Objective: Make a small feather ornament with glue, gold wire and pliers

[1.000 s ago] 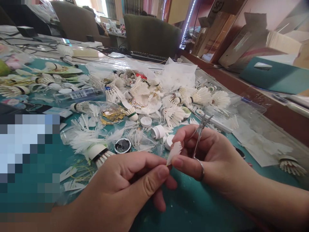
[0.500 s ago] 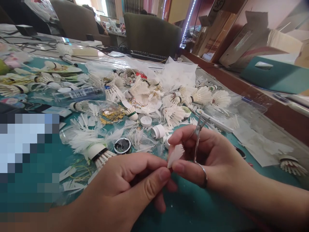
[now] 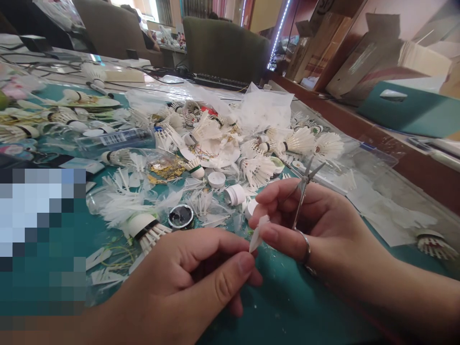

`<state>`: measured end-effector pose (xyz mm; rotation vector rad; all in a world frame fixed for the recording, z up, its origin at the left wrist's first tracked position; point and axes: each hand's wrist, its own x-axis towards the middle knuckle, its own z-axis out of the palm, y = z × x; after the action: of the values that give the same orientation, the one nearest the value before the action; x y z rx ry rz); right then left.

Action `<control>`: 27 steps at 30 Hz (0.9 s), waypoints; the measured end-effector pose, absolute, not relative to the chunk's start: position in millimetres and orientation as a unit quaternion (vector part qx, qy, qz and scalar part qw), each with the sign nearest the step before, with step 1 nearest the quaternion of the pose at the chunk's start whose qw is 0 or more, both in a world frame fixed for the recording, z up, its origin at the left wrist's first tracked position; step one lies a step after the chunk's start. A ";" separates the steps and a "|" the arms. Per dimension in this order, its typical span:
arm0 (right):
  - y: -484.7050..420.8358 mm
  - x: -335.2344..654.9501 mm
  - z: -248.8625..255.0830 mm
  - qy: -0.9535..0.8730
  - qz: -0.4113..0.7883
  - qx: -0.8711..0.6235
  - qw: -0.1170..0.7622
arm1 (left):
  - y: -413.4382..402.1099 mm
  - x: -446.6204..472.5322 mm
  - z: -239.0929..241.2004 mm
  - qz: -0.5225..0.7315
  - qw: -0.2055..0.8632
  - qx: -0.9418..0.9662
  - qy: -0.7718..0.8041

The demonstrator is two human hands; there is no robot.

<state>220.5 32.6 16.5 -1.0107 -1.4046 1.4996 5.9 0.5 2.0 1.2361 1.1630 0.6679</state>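
Observation:
Thumb and forefinger of my left hand (image 3: 204,273) pinch the lower end of a small white feather piece (image 3: 257,236). My right hand (image 3: 316,215) carries small metal scissors (image 3: 301,199), their ring around the thumb and their blades spread, pointing up and away. The right thumb and fingertip also close on the upper part of the feather piece. Just beyond my left hand lie a shuttlecock (image 3: 145,227) with a black band and an open round pot of black stuff (image 3: 180,217). A white jar (image 3: 235,195) stands past the fingertips.
Shuttlecocks, loose feathers and clear plastic bags cover much of the green mat (image 3: 273,306). A white lid (image 3: 216,180) and gold flakes (image 3: 167,167) lie amid them. Behind are a keyboard (image 3: 223,82) and chairs (image 3: 226,50); at right, a teal box (image 3: 409,112) and cardboard boxes.
The right hand has turned slightly and shifted a little right, with the scissor blades spreading wider. The feather piece now shows narrower, its upper part between the right thumb and finger. My left hand stays nearly still.

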 end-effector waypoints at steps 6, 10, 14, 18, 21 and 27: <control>33.9 223.4 20.1 -0.573 0.568 -0.408 0.428 | -3.1 9.2 1.6 0.320 0.649 0.474 0.501; 43.1 232.6 27.7 -0.594 0.507 -0.440 0.444 | 0.1 6.3 -4.4 0.321 0.678 0.453 0.481; 58.8 245.4 34.6 -0.596 0.463 -0.468 0.459 | 3.7 3.1 -14.0 0.318 0.746 0.415 0.413; 66.4 257.8 41.9 -0.698 0.340 -0.512 0.367 | 5.2 4.1 -16.8 0.319 0.788 0.364 0.382; 68.3 268.9 42.7 -0.752 0.216 -0.542 0.309 | 7.4 6.1 -12.8 0.318 0.788 0.364 0.380; 71.0 283.0 35.4 -0.770 0.332 -0.510 0.194 | 8.2 8.3 -10.7 0.317 0.781 0.358 0.403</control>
<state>283.0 71.0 35.4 -1.4298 -2.1594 0.9299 8.3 8.2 -10.7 0.7729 0.8698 0.6852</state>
